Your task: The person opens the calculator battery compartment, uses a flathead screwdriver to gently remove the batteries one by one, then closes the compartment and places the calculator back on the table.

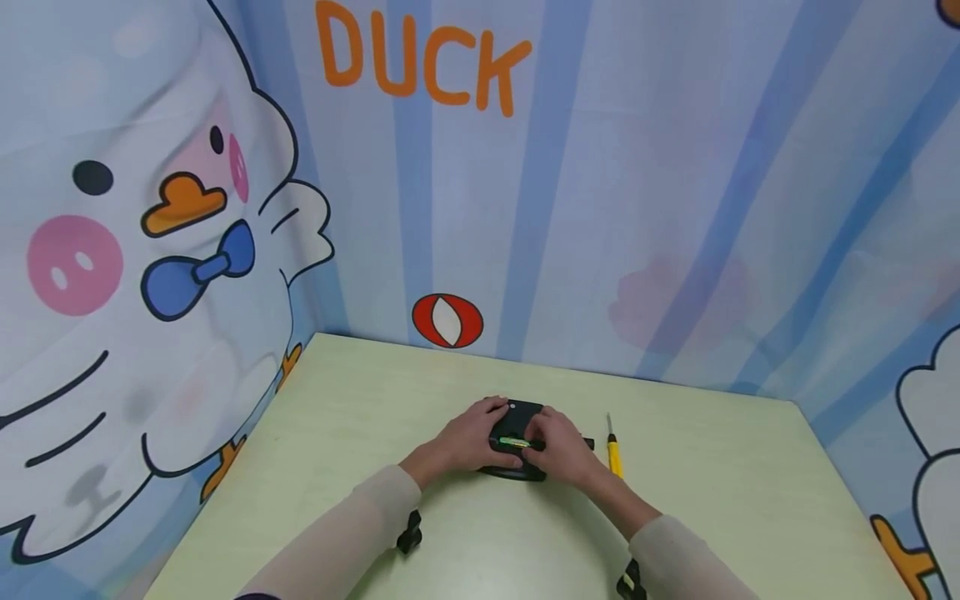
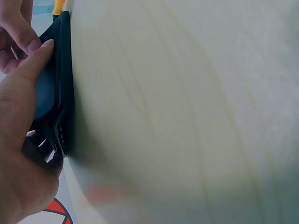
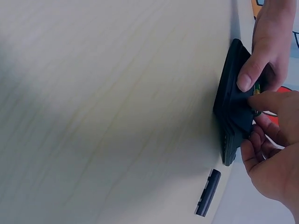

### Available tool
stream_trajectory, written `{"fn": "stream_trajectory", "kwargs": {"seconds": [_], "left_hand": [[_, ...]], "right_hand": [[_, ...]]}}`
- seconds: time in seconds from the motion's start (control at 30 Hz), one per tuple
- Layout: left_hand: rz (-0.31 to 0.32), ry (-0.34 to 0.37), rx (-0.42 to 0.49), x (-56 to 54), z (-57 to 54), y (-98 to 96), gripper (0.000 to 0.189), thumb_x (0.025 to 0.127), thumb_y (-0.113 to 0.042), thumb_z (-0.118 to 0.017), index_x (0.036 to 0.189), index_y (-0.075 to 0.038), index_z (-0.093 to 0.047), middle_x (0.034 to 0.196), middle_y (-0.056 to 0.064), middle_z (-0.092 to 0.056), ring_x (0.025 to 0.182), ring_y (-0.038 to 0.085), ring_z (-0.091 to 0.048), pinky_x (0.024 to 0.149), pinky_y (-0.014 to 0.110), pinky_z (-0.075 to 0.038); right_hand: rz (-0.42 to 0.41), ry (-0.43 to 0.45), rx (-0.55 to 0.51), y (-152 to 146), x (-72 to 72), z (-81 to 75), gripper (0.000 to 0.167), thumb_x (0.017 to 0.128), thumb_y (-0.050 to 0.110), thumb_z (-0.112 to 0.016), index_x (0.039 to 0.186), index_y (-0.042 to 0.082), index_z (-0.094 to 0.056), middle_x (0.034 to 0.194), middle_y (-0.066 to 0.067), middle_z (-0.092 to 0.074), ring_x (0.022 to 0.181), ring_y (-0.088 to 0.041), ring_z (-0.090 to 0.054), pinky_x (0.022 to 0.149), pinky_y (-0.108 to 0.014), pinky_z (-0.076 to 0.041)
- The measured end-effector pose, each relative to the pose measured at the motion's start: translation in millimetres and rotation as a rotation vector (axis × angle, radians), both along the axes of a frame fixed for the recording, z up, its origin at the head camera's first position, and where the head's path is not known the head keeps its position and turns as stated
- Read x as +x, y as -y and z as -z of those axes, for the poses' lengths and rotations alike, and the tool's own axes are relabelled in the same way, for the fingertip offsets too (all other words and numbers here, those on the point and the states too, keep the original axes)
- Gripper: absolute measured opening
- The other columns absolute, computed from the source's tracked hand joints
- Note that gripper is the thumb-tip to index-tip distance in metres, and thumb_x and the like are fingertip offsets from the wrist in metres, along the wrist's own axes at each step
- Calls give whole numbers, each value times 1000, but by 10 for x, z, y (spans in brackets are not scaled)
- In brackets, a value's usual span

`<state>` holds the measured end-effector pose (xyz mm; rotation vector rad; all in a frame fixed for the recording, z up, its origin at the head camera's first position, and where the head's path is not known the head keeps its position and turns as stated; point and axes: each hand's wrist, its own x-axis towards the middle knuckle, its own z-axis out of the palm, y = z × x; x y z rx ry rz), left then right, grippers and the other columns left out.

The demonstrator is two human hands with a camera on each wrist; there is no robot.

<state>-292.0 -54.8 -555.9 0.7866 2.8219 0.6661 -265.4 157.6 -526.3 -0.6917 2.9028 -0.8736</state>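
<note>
Grip narrow at your right hand (image 1: 558, 446): the thumb and fingers are drawn in together and pinch the right end of a green battery (image 1: 513, 442). That battery lies crosswise at the upper face of a black device (image 1: 527, 413), toward the side nearest you; whether it is seated or slightly lifted is too small to tell.

Your left hand (image 1: 465, 437) holds the device from its left side, the grip spread to its width, with the thumb laid over the near part and the fingers at the far left edge. The device sits roughly midway between your forearms, low at the surface (image 1: 720, 483); you cannot tell from these views whether its whole underside touches. A small pale dot shows near its far edge.

Just beyond your right hand, a black strip (image 3: 208, 192) with notches along one edge lies on the surface, apart from the device. Further right, a yellow screwdriver (image 1: 614, 456) lies with its shaft pointing away from you and the handle's near end hidden by your right forearm.

Your pale sleeves (image 1: 345, 529) reach to both wrists, each with a black mount (image 1: 408, 533) underneath. Behind the surface hangs a blue-striped backdrop (image 1: 630, 167) lettered DUCK in orange.
</note>
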Motion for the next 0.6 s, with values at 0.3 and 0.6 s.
{"fn": "stream_trajectory", "kwargs": {"seconds": [0.3,0.6], "left_hand": [[-5,4,11,-14,-10,22,104,88,-68,-76,164,-7,-40,170,9,-34,155,28,-34,120,47,-41],[3,-5,-2,-14,4,-6,104,88,-69,-75,164,-6,-40,170,9,-34,155,28,-35,120,46,-41]], "right_hand": [[44,-10,-96,-11,61,37,13,91,9,-82,94,10,-69,94,1,-56,81,-13,-52,77,-34,-51],[86,-21,-154,-36,112,97,15,91,10,-83,97,10,-70,95,1,-57,84,-12,-55,79,-33,-54]]}}
